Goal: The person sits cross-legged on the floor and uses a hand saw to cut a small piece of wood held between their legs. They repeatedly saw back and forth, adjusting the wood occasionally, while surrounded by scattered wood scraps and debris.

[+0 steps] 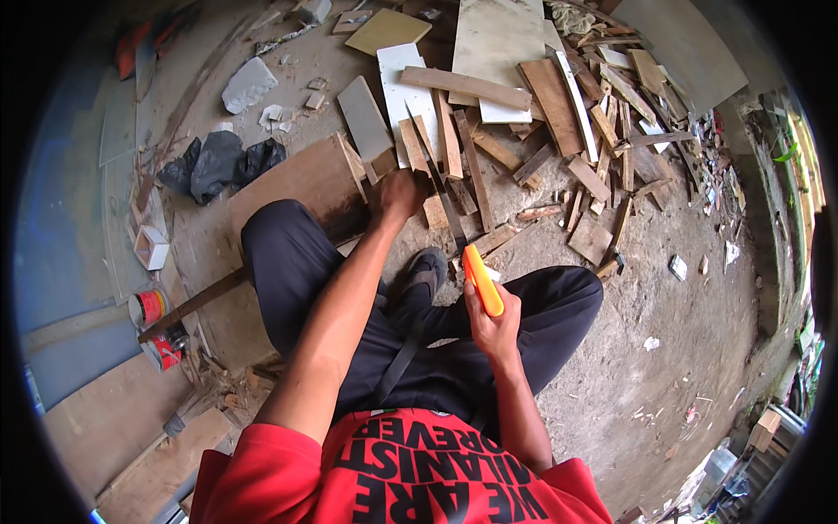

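Observation:
A hand saw with an orange-yellow handle is in my right hand, fingers wrapped round the grip. Its dark, narrow blade points away from me and slants up to the left. Ahead of my left knee, my left hand is closed on a light wooden strip, and its fingertips are partly hidden. The blade passes over or right beside this strip; whether the teeth touch it I cannot tell. Just left of that hand lies a wide brown wooden box or bench with a dark-stained side.
Scrap boards and sticks are heaped ahead and to the right. A hammer lies right of my right knee. Black plastic and a white broken block lie ahead left. Red tins stand by a long wooden bar at left.

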Demonstrator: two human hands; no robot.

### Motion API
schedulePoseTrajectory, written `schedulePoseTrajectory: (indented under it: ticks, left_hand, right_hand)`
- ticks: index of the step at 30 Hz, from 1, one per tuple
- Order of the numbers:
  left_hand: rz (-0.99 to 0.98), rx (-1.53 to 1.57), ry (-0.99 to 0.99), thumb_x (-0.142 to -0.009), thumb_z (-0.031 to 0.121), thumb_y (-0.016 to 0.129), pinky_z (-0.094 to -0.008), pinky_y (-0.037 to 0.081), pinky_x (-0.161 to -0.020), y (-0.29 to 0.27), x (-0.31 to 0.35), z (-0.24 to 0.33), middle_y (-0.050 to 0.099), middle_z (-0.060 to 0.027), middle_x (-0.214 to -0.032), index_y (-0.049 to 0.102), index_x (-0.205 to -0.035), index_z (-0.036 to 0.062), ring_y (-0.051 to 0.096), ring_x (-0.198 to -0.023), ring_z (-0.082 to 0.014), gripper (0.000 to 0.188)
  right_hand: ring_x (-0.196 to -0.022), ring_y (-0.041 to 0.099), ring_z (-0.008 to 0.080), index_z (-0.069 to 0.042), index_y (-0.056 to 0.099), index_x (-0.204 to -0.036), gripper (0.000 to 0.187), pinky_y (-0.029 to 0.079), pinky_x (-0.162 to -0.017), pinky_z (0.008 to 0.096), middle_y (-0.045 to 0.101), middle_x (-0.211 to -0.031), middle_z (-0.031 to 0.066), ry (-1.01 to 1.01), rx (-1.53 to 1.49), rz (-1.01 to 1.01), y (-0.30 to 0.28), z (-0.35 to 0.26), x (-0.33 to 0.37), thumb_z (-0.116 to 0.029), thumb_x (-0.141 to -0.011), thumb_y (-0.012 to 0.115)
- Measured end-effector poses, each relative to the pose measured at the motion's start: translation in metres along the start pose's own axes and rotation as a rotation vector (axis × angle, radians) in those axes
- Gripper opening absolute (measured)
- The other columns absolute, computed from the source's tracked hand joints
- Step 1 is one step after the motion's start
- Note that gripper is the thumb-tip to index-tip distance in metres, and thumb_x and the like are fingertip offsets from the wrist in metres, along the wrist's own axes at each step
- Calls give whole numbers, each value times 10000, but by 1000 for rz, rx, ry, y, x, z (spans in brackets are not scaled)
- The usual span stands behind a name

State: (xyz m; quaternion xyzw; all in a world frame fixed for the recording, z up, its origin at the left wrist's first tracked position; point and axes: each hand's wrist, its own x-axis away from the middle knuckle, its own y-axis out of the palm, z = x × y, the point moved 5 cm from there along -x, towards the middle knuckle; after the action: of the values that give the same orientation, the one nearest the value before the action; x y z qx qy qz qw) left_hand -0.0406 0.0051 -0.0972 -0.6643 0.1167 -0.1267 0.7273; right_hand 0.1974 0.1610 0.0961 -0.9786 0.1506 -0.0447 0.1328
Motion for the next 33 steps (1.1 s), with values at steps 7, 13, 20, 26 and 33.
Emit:
schedulePoseTrajectory:
  ticks: [7, 13, 20, 26, 33]
  left_hand:
    - [-49, -126, 7, -929, 226, 535, -293, 361, -461, -2, 3, -9, 508, -27, -633, 536, -667, 161, 451, -565, -120, 270]
    - [-108, 531, -272, -934, 168, 443, -267, 272, -345, -76, 16, 18, 398, 8, -475, 386, -565, 159, 307, -390, -100, 373]
    - [261, 309, -31, -853, 131, 517, -352, 383, -382, -61, 23, 15, 560, -66, -539, 519, -575, 111, 481, -437, -171, 280]
    - [-181, 214, 0, -804, 244, 615, -428, 561, -668, -107, 11, 44, 744, -74, -863, 738, -816, 124, 712, -823, -303, 173]
    - [-334, 159, -136, -843, 288, 597, -456, 576, -703, -82, 1, 39, 741, -125, -934, 758, -898, 117, 720, -857, -336, 242]
  right_hand:
    - [-457, 441, 150, 29, 583, -767, 209, 393, -472, 307, 491, -543, 117, 18, 4, -60, 7, 4, 2, -100, -896, 685]
    - [-402, 483, 197, -17, 531, -683, 216, 362, -429, 336, 473, -520, 113, 100, 135, -83, -44, 12, 95, -30, -850, 667]
    - [-440, 549, 308, -3, 598, -739, 147, 403, -448, 334, 519, -546, 143, 26, 184, -64, -23, -3, 59, -50, -854, 677]
    - [-692, 627, 458, 36, 623, -776, 293, 485, -601, 441, 588, -647, 250, -60, 223, 50, 61, -16, -117, -225, -901, 669]
    - [-549, 605, 269, 33, 641, -842, 235, 465, -566, 400, 600, -658, 217, -29, 90, 28, 55, 21, -86, -192, -904, 673]
